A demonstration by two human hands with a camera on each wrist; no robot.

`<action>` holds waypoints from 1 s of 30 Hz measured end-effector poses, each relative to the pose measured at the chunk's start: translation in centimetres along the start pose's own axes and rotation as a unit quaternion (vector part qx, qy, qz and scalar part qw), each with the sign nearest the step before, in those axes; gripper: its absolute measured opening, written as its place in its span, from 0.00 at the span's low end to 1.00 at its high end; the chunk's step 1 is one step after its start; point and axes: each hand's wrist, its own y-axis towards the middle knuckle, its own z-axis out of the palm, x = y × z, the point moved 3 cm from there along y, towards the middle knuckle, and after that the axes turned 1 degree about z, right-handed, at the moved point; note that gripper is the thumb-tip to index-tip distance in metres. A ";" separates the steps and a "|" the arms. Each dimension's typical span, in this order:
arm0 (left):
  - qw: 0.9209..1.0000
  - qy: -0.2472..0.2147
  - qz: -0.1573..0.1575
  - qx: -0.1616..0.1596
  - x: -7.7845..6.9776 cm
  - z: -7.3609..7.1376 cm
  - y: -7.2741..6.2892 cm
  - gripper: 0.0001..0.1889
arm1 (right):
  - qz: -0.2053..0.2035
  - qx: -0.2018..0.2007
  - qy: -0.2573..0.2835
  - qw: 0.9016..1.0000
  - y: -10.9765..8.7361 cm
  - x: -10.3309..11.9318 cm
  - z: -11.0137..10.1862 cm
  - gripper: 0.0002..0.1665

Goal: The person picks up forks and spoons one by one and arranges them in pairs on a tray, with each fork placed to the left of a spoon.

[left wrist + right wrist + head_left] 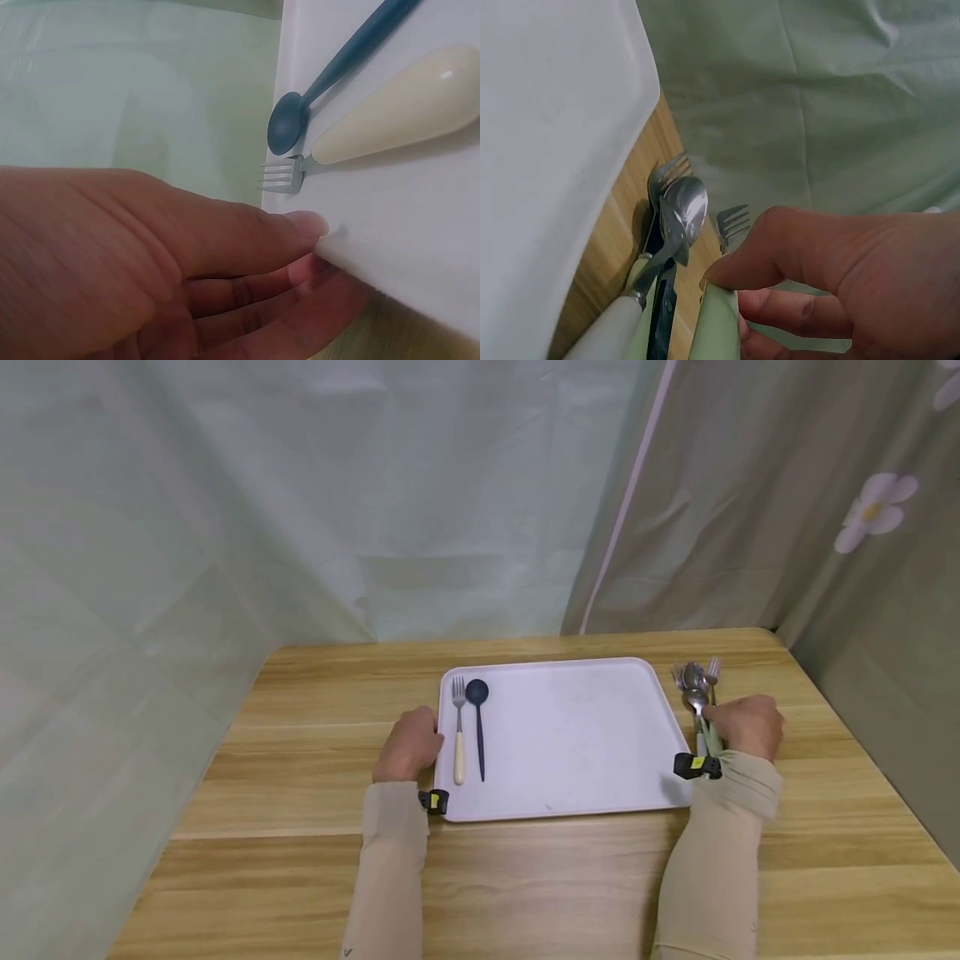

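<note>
A white tray (570,735) lies on the wooden table. On its left side rest a fork with a cream handle (459,760) and a dark blue spoon (478,710), side by side. My left hand (408,745) grips the tray's left edge; in the left wrist view the thumb (304,223) is on top and the fingers curl below the rim. To the right of the tray, my right hand (746,725) pinches the green handle (718,322) of a fork (733,223) between thumb and fingers. The fork's neck is partly hidden behind the thumb.
Beside the right hand, a cluster of cutlery lies on the table: a white-handled spoon (686,202), another fork (671,172) and a dark handle (662,311), overlapping. A pale green curtain (465,527) hangs behind the table (300,760).
</note>
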 end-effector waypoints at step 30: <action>1.000 0.009 0.025 -0.014 -0.1 0.1 0.2 0.07 | -0.042 0.106 -0.039 0.993 -0.9 3.2 2.3 0.27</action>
